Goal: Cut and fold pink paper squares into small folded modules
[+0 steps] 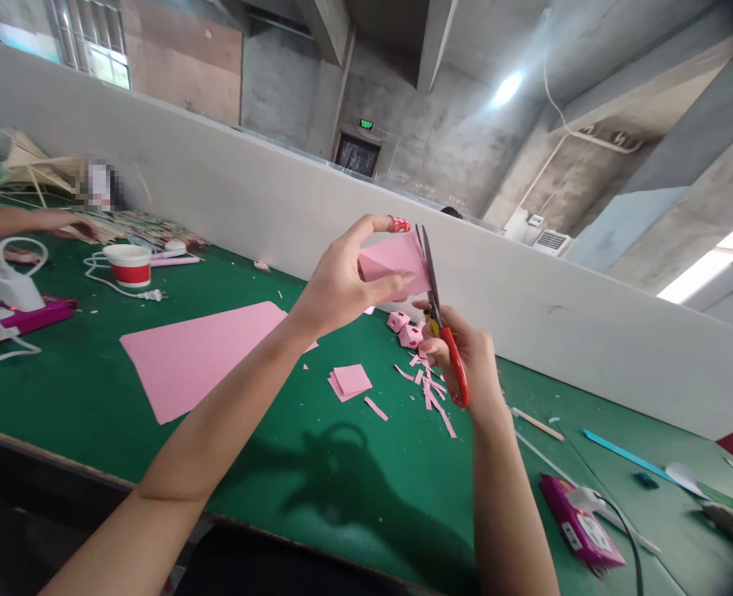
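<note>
Above the table, my left hand [342,277] pinches a folded piece of pink paper [388,263] between thumb and fingers; one fingertip has a red patterned wrap. My right hand [469,356] grips red-handled scissors [457,368], their blades pointing up along the paper's right edge. Whether the blades touch the paper I cannot tell. Below lie small folded pink squares [351,381] and a thin pink strip [376,408]. A large pink sheet [211,352] rests partly behind my left forearm. Behind the scissors sit small folded pink paper shapes [409,329] and several pink offcuts [432,389].
A white partition [565,306] runs along the green table's back. On the left are a red-and-white cup [131,266], a purple power strip [31,319] and another person's hand [65,222] near thin sticks. At right lie another purple power strip [581,526] and a blue strip [627,455].
</note>
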Motion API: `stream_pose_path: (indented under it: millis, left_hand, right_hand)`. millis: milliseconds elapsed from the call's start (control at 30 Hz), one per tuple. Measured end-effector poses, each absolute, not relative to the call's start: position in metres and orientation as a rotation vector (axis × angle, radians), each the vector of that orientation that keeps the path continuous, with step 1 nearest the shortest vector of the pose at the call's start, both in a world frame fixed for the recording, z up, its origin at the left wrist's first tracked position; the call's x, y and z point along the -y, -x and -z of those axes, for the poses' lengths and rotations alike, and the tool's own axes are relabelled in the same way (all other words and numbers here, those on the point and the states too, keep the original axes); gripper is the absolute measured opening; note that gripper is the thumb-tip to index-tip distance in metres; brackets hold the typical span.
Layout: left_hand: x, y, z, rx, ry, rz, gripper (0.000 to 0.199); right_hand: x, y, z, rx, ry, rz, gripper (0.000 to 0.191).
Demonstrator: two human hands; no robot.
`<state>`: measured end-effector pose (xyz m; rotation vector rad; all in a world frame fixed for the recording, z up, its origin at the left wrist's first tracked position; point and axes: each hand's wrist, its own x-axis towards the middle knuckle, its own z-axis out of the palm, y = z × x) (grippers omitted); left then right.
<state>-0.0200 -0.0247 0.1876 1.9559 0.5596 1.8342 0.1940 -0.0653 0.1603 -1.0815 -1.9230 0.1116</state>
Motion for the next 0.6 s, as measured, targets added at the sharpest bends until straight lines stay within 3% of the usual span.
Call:
stream_pose_path:
  millis: [400,600]
  left_hand:
    - [0.0249,0.0175,-0.1871,-0.58,-1.903,-1.741,0.043]
    - [0.0287,0.0173,-0.1896,-0.551,-1.844,-1.66,0.023]
  right_hand:
    - [0.0637,-0.1949,-0.159,1.913,1.075,-0.141,0.074]
    - [0.0662,-0.1934,-0.1602,1.929,1.072,-0.178,0.073]
